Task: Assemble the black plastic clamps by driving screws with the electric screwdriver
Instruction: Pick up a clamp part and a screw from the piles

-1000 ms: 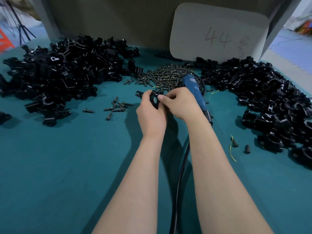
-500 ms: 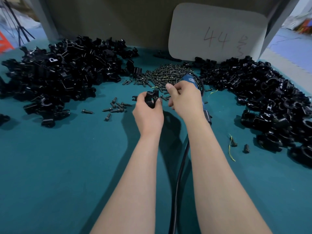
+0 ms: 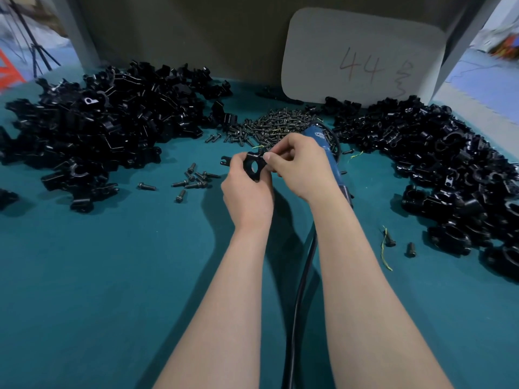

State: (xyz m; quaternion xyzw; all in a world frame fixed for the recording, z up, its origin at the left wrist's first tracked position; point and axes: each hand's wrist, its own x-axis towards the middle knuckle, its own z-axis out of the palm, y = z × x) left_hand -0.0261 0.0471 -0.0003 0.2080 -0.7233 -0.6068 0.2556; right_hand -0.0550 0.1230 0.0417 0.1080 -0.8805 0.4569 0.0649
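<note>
Clamp (image 3: 254, 169): one, raised just above desk (image 3: 112, 276) centre, bore facing camera. Left hand (image 3: 247, 192): grip closed round Clamp body, likely steadying it for screw insertion. Right hand (image 3: 300, 167): grip pinches upper lug; any screw between fingertips not discernible. Electric screwdriver (image 3: 323, 141): one, lying under right wrist, presumably kept within reach. Screw pile (image 3: 280, 122): one, just behind. Loose screws (image 3: 193, 178): about nine. Part heaps: two, left heap (image 3: 98, 130), right heap (image 3: 449, 164).

Two heaps of black plastic clamp parts (image 3: 98, 130) flank one pile of dark metal screws (image 3: 280, 122); one blue electric screwdriver (image 3: 320, 137), one white card (image 3: 362, 51).
</note>
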